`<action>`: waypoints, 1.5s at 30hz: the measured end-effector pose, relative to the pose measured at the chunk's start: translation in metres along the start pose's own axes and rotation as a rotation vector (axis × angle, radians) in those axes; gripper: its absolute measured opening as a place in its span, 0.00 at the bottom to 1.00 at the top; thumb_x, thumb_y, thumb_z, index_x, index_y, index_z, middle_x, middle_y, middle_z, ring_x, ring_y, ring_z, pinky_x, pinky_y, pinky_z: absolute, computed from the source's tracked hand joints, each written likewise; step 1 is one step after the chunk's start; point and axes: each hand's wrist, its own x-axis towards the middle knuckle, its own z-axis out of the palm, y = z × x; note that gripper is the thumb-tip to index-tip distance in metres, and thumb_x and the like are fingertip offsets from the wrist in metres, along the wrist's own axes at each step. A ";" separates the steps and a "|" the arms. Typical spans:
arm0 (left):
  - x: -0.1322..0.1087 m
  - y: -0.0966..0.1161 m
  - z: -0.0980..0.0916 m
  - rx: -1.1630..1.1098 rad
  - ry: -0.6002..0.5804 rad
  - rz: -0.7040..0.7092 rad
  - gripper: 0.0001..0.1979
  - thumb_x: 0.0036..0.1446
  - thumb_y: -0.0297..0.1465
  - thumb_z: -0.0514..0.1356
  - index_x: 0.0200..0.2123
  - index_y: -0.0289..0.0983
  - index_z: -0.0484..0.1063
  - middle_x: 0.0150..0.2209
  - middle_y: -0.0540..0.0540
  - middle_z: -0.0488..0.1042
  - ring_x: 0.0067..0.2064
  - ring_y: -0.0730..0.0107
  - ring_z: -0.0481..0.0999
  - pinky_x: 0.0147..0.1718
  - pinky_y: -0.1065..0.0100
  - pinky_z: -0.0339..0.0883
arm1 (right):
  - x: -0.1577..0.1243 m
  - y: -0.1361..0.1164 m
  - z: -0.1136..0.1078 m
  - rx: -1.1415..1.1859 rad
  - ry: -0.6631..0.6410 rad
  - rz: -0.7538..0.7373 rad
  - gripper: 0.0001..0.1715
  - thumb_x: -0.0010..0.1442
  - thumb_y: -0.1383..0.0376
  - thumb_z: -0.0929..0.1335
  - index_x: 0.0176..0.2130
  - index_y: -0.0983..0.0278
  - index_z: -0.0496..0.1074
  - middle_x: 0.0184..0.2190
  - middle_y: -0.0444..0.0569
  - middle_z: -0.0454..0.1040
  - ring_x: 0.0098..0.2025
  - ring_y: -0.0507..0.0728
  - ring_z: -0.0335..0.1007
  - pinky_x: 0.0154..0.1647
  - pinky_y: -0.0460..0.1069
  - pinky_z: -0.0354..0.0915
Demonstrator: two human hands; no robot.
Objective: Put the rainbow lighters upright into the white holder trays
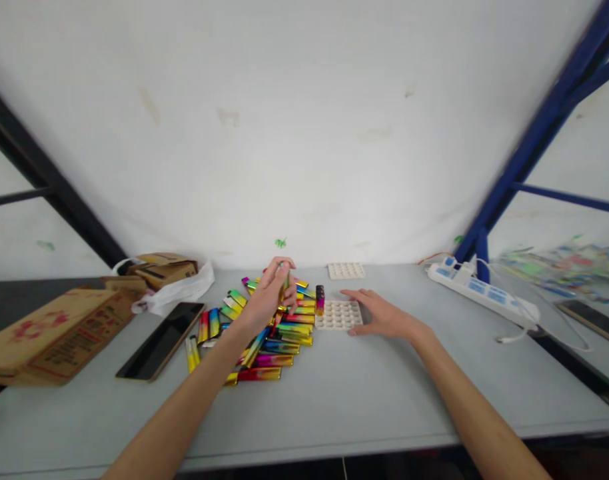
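Observation:
A pile of several shiny rainbow-coloured sticks (277, 333) lies on the grey table (334, 393). Above the pile my left hand (269, 293) is closed round one of these sticks (286, 279), held nearly upright. My right hand (379, 313) lies flat with fingers stretched out, touching the right edge of a white tray with round holes (337, 315). One dark stick (319, 300) stands upright at the tray's left edge.
A second white holed tray (346, 270) lies near the wall. A black phone (159, 340) and cardboard boxes (59, 333) with a white plastic bag (179, 290) sit at the left. A white power strip (479, 290) with cable lies at the right, beside a blue frame post (484, 253).

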 end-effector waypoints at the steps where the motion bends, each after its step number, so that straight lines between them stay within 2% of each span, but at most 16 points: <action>1: -0.001 -0.006 0.008 -0.018 -0.002 -0.018 0.18 0.63 0.51 0.59 0.43 0.44 0.62 0.21 0.61 0.56 0.17 0.79 0.54 0.17 0.78 0.56 | 0.000 0.000 0.000 -0.002 0.000 -0.005 0.55 0.55 0.50 0.78 0.72 0.58 0.56 0.63 0.59 0.67 0.63 0.69 0.63 0.65 0.64 0.60; 4: -0.004 -0.026 0.018 0.022 0.082 -0.060 0.21 0.61 0.52 0.60 0.34 0.41 0.61 0.21 0.61 0.51 0.18 0.81 0.46 0.15 0.79 0.44 | 0.000 0.002 0.000 -0.011 0.001 -0.012 0.55 0.56 0.50 0.78 0.72 0.58 0.56 0.63 0.59 0.67 0.62 0.69 0.63 0.65 0.64 0.60; 7: -0.007 -0.042 0.012 0.193 0.183 -0.051 0.24 0.60 0.52 0.59 0.25 0.40 0.57 0.19 0.59 0.51 0.19 0.79 0.48 0.16 0.74 0.45 | -0.001 0.002 0.000 -0.022 -0.002 -0.005 0.54 0.56 0.49 0.77 0.72 0.58 0.56 0.62 0.59 0.67 0.62 0.69 0.64 0.64 0.64 0.61; 10: -0.010 -0.048 0.005 0.437 0.272 0.041 0.23 0.61 0.47 0.56 0.21 0.40 0.55 0.18 0.56 0.53 0.20 0.76 0.52 0.18 0.71 0.46 | -0.001 0.002 -0.001 -0.024 -0.006 -0.004 0.53 0.57 0.49 0.77 0.72 0.57 0.56 0.62 0.58 0.68 0.61 0.69 0.64 0.64 0.64 0.62; 16: -0.013 -0.045 0.004 0.660 0.305 0.180 0.18 0.59 0.38 0.54 0.20 0.40 0.54 0.20 0.54 0.55 0.24 0.74 0.54 0.23 0.69 0.46 | -0.003 0.001 -0.002 -0.029 -0.006 -0.019 0.52 0.58 0.50 0.76 0.72 0.55 0.55 0.63 0.57 0.67 0.63 0.69 0.64 0.65 0.65 0.61; 21: -0.017 -0.043 0.007 0.537 0.269 0.100 0.17 0.61 0.40 0.55 0.22 0.40 0.56 0.19 0.55 0.56 0.21 0.75 0.55 0.20 0.70 0.48 | -0.002 0.003 -0.001 -0.028 0.005 -0.020 0.53 0.57 0.49 0.77 0.72 0.56 0.55 0.64 0.57 0.67 0.63 0.69 0.63 0.66 0.65 0.60; 24: -0.018 -0.044 0.007 0.339 0.167 0.033 0.20 0.63 0.46 0.55 0.25 0.40 0.57 0.18 0.57 0.55 0.19 0.77 0.55 0.18 0.72 0.50 | -0.002 0.005 0.000 -0.020 0.011 -0.022 0.54 0.57 0.48 0.77 0.72 0.56 0.55 0.64 0.58 0.67 0.63 0.69 0.64 0.66 0.64 0.60; 27: -0.017 -0.045 0.006 0.285 0.091 0.019 0.21 0.62 0.48 0.59 0.27 0.39 0.60 0.19 0.57 0.58 0.19 0.78 0.58 0.19 0.73 0.55 | -0.002 0.007 0.000 -0.018 0.012 -0.028 0.55 0.57 0.48 0.77 0.72 0.56 0.54 0.64 0.58 0.67 0.63 0.69 0.64 0.65 0.65 0.61; 30: -0.018 -0.044 0.009 0.189 0.076 -0.058 0.18 0.61 0.46 0.61 0.32 0.40 0.60 0.21 0.59 0.56 0.18 0.80 0.53 0.16 0.76 0.49 | -0.001 0.006 0.000 -0.027 0.009 -0.028 0.54 0.57 0.49 0.77 0.72 0.56 0.55 0.65 0.58 0.67 0.64 0.69 0.64 0.65 0.64 0.61; 33: -0.021 -0.042 0.015 0.050 0.035 -0.158 0.13 0.63 0.44 0.58 0.40 0.43 0.59 0.23 0.61 0.54 0.17 0.81 0.47 0.13 0.80 0.41 | -0.001 0.003 0.000 -0.023 0.021 -0.022 0.54 0.56 0.50 0.78 0.72 0.57 0.56 0.64 0.58 0.68 0.63 0.69 0.64 0.65 0.64 0.61; 35: -0.023 -0.042 0.018 0.028 0.025 -0.198 0.11 0.64 0.42 0.57 0.42 0.45 0.58 0.24 0.62 0.55 0.16 0.81 0.46 0.12 0.80 0.40 | -0.001 0.002 0.000 -0.017 0.025 -0.013 0.54 0.55 0.51 0.78 0.72 0.58 0.56 0.63 0.59 0.68 0.63 0.69 0.64 0.65 0.64 0.61; 38: -0.022 -0.046 0.018 0.105 -0.007 -0.130 0.09 0.67 0.41 0.54 0.40 0.44 0.58 0.22 0.62 0.57 0.15 0.79 0.52 0.12 0.78 0.53 | 0.000 0.001 0.000 -0.010 0.026 -0.004 0.55 0.55 0.51 0.78 0.72 0.58 0.56 0.64 0.59 0.68 0.63 0.69 0.64 0.65 0.65 0.61; 40: -0.019 -0.049 0.015 0.231 -0.014 0.016 0.10 0.68 0.41 0.54 0.39 0.41 0.62 0.23 0.58 0.64 0.20 0.76 0.66 0.21 0.72 0.68 | 0.000 0.000 -0.001 -0.012 0.021 -0.001 0.55 0.55 0.52 0.78 0.72 0.58 0.56 0.64 0.59 0.68 0.63 0.69 0.64 0.65 0.65 0.61; 41: -0.018 -0.050 0.013 0.304 -0.010 0.094 0.10 0.68 0.41 0.55 0.40 0.40 0.65 0.26 0.54 0.70 0.26 0.73 0.73 0.28 0.70 0.72 | 0.000 -0.001 -0.001 -0.014 0.017 -0.001 0.55 0.55 0.53 0.79 0.72 0.58 0.56 0.63 0.59 0.68 0.63 0.69 0.64 0.65 0.65 0.61; 43: -0.014 -0.050 0.009 0.452 0.009 0.222 0.11 0.66 0.40 0.60 0.43 0.38 0.73 0.37 0.46 0.78 0.38 0.67 0.79 0.38 0.66 0.75 | 0.001 -0.002 -0.002 -0.022 0.006 0.001 0.55 0.55 0.53 0.79 0.72 0.58 0.56 0.63 0.59 0.69 0.62 0.69 0.65 0.64 0.65 0.62; 45: -0.012 -0.050 0.006 0.598 0.008 0.303 0.12 0.64 0.40 0.63 0.45 0.38 0.77 0.44 0.43 0.80 0.43 0.63 0.80 0.43 0.64 0.75 | 0.001 -0.004 -0.003 -0.031 -0.001 0.002 0.55 0.55 0.53 0.78 0.72 0.59 0.56 0.61 0.60 0.69 0.61 0.69 0.66 0.63 0.65 0.63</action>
